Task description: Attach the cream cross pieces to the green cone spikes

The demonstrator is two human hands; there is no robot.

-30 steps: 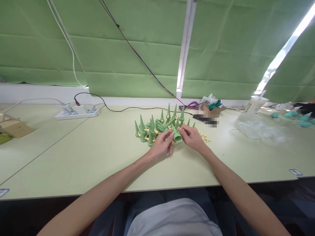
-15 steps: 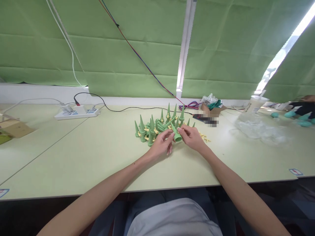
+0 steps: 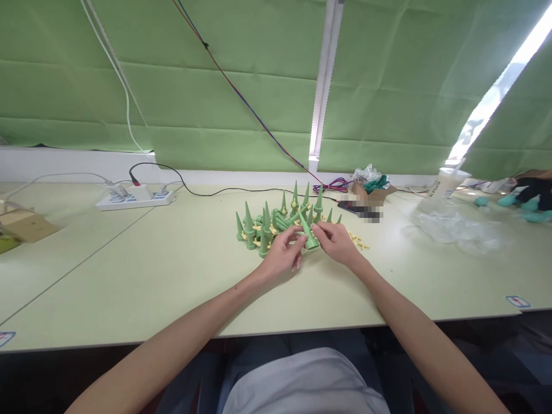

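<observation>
A green cone (image 3: 309, 234) is tilted between my two hands, its tip up and to the left and its wide end low. My left hand (image 3: 284, 250) holds its left side with thumb and fingers. On the right side, the fingers of my right hand (image 3: 334, 238) pinch it. Just behind my hands stand several upright green cones (image 3: 249, 226) with small yellow pieces on them, around a heap of lying green ones. Small yellow pieces (image 3: 357, 240) lie loose to the right of my right hand.
A power strip (image 3: 135, 198) lies at the back left of the table (image 3: 172, 287), a cardboard box (image 3: 26, 224) at far left. Behind the cones are a phone (image 3: 357, 209) and an open box (image 3: 374, 192). A cup (image 3: 446, 187) and clear plastic stand right; gloved fingers (image 3: 532, 201) show beyond.
The held cone has turned slightly, so its open wide end, seen before, now hardly shows. My hands have stayed almost in place. The gloved fingers at far right have shifted a little.
</observation>
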